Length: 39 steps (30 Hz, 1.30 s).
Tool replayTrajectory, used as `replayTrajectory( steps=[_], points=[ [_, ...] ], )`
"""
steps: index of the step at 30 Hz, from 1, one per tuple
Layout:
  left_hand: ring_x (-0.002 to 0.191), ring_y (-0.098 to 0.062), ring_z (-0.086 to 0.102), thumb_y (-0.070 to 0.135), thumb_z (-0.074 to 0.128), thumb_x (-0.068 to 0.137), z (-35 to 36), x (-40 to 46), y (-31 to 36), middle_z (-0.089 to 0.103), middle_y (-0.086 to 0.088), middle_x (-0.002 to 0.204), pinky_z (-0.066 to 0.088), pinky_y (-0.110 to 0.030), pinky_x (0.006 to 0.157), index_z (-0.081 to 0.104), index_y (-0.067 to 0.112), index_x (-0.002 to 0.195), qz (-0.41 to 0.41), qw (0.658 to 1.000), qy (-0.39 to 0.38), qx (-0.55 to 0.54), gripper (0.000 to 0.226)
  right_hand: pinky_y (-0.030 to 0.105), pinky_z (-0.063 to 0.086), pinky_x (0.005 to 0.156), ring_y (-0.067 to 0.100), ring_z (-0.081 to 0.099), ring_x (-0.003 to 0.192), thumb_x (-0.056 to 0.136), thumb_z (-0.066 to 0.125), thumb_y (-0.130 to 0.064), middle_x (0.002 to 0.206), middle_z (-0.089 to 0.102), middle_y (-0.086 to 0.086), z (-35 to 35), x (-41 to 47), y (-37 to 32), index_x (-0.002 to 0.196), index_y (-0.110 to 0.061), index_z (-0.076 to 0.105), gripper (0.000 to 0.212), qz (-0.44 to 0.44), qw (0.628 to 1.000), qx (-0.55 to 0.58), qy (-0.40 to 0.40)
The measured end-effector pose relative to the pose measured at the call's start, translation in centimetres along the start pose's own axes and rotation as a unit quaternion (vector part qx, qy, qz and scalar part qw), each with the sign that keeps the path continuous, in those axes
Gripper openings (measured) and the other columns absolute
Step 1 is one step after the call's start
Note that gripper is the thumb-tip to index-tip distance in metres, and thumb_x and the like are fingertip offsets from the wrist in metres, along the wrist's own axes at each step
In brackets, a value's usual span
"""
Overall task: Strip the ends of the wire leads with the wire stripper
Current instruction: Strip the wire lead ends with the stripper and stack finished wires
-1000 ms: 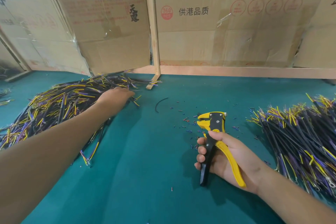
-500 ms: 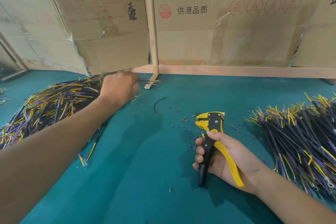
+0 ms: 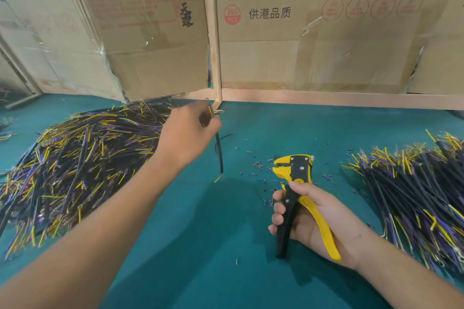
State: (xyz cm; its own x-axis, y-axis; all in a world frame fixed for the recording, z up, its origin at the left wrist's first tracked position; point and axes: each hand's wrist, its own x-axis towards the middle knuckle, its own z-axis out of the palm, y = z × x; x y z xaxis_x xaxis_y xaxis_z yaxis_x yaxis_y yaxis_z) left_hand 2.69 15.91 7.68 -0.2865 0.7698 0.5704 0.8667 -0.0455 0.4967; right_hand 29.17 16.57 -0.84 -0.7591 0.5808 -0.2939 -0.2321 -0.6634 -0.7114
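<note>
My left hand (image 3: pixel 187 133) pinches one black wire lead (image 3: pixel 219 150) near its top, fingers curled round it; the lead hangs down, its yellow tip just above the green table (image 3: pixel 200 246). It sits beside the big pile of leads (image 3: pixel 75 158) on my left. My right hand (image 3: pixel 313 218) grips the yellow and black wire stripper (image 3: pixel 296 183), nose pointing away, handles spread. Another pile (image 3: pixel 414 188) lies to my right, with bits of cut insulation (image 3: pixel 256 165) scattered between.

Beyond the right hand (image 3: pixel 316 218), the cardboard box (image 3: pixel 326 52) reads "供港品质" beside a red "360" seal; above the left hand (image 3: pixel 185 133), another carton (image 3: pixel 150 45) shows "天露".
</note>
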Motion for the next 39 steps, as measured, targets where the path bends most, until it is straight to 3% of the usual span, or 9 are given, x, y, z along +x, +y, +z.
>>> replayTrajectory(
  steps=[5, 10, 14, 22, 27, 30, 34, 36, 39],
  points=[
    [0.054, -0.017, 0.042, 0.028, 0.059, 0.094, 2.9, -2.4, -0.5, 0.053, 0.000, 0.056, 0.036, -0.034, 0.056, 0.053, 0.015, 0.067, -0.056, 0.994, -0.048, -0.076, 0.030, 0.049, 0.055, 0.073, 0.031, 0.057, 0.066, 0.066, 0.088, -0.038, 0.076, 0.056, 0.014, -1.5, 1.3, 0.4, 0.090, -0.003, 0.073, 0.045, 0.008, 1.000, -0.004, 0.004],
    [0.073, -0.025, 0.064, 0.031, 0.051, 0.100, 3.5, -3.6, -0.1, 0.070, -0.002, 0.072, 0.056, -0.045, 0.071, 0.056, 0.013, 0.078, -0.085, 0.977, -0.087, -0.175, 0.029, 0.051, 0.054, 0.077, 0.032, 0.059, 0.068, 0.073, 0.084, -0.038, 0.078, 0.058, 0.014, -2.4, 2.0, 0.6, 0.093, -0.003, 0.073, 0.042, 0.014, 1.000, 0.003, -0.013],
    [0.060, -0.019, 0.064, 0.022, 0.050, 0.104, 3.8, -4.7, 0.7, 0.070, -0.002, 0.071, 0.057, -0.049, 0.067, 0.053, 0.013, 0.083, -0.109, 0.934, -0.132, -0.312, 0.023, 0.052, 0.053, 0.076, 0.032, 0.059, 0.068, 0.073, 0.085, -0.038, 0.078, 0.058, 0.015, -2.6, 2.1, 0.6, 0.094, -0.003, 0.072, 0.043, 0.011, 1.000, -0.001, -0.011],
    [0.037, -0.022, 0.053, 0.012, 0.046, 0.106, 3.2, -5.6, 2.1, 0.067, -0.010, 0.070, 0.045, -0.025, 0.043, 0.049, 0.017, 0.104, -0.115, 0.876, -0.103, -0.458, 0.006, 0.050, 0.054, 0.076, 0.032, 0.059, 0.068, 0.074, 0.083, -0.039, 0.078, 0.058, 0.014, -2.7, 2.1, 0.6, 0.094, -0.003, 0.072, 0.042, 0.010, 1.000, -0.007, -0.019],
    [0.059, -0.027, 0.066, -0.002, 0.035, 0.100, 3.3, -5.8, 2.0, 0.070, -0.016, 0.086, 0.053, -0.028, 0.053, 0.060, 0.006, 0.102, -0.196, 0.800, -0.174, -0.540, 0.027, 0.051, 0.054, 0.076, 0.032, 0.059, 0.068, 0.075, 0.083, -0.040, 0.077, 0.058, 0.014, -2.9, 2.4, 0.6, 0.094, -0.004, 0.073, 0.042, 0.014, 1.000, -0.004, -0.016],
    [0.058, -0.023, 0.063, 0.001, 0.054, 0.098, 3.6, -5.9, 1.5, 0.067, -0.011, 0.075, 0.052, -0.027, 0.053, 0.059, 0.003, 0.096, -0.193, 0.823, -0.188, -0.500, 0.006, 0.052, 0.054, 0.077, 0.033, 0.059, 0.069, 0.076, 0.082, -0.039, 0.078, 0.058, 0.014, -3.1, 2.4, 0.7, 0.095, -0.003, 0.073, 0.041, 0.015, 1.000, 0.002, -0.018],
    [0.040, -0.014, 0.041, 0.033, 0.058, 0.100, 3.8, -5.8, 1.1, 0.049, -0.001, 0.049, 0.039, -0.020, 0.044, 0.064, 0.013, 0.066, -0.164, 0.914, -0.159, -0.334, 0.041, 0.052, 0.053, 0.077, 0.033, 0.059, 0.069, 0.075, 0.082, -0.039, 0.078, 0.058, 0.014, -3.2, 2.4, 0.7, 0.095, -0.003, 0.073, 0.042, 0.015, 1.000, 0.006, -0.016],
    [0.045, -0.014, 0.043, 0.031, 0.055, 0.098, 3.7, -5.7, 1.2, 0.048, -0.002, 0.052, 0.042, -0.021, 0.050, 0.066, 0.016, 0.060, -0.160, 0.920, -0.162, -0.319, 0.043, 0.052, 0.054, 0.077, 0.033, 0.059, 0.069, 0.075, 0.083, -0.039, 0.078, 0.057, 0.014, -3.1, 2.4, 0.7, 0.095, -0.003, 0.072, 0.042, 0.016, 1.000, 0.006, -0.016],
    [0.052, -0.016, 0.049, 0.004, 0.049, 0.096, 3.6, -5.8, 1.8, 0.057, -0.001, 0.064, 0.047, -0.024, 0.054, 0.069, 0.008, 0.080, -0.180, 0.880, -0.176, -0.402, 0.026, 0.051, 0.054, 0.076, 0.033, 0.059, 0.068, 0.074, 0.083, -0.039, 0.078, 0.057, 0.014, -3.0, 2.3, 0.7, 0.094, -0.003, 0.072, 0.042, 0.018, 1.000, 0.007, -0.016]
  ],
)
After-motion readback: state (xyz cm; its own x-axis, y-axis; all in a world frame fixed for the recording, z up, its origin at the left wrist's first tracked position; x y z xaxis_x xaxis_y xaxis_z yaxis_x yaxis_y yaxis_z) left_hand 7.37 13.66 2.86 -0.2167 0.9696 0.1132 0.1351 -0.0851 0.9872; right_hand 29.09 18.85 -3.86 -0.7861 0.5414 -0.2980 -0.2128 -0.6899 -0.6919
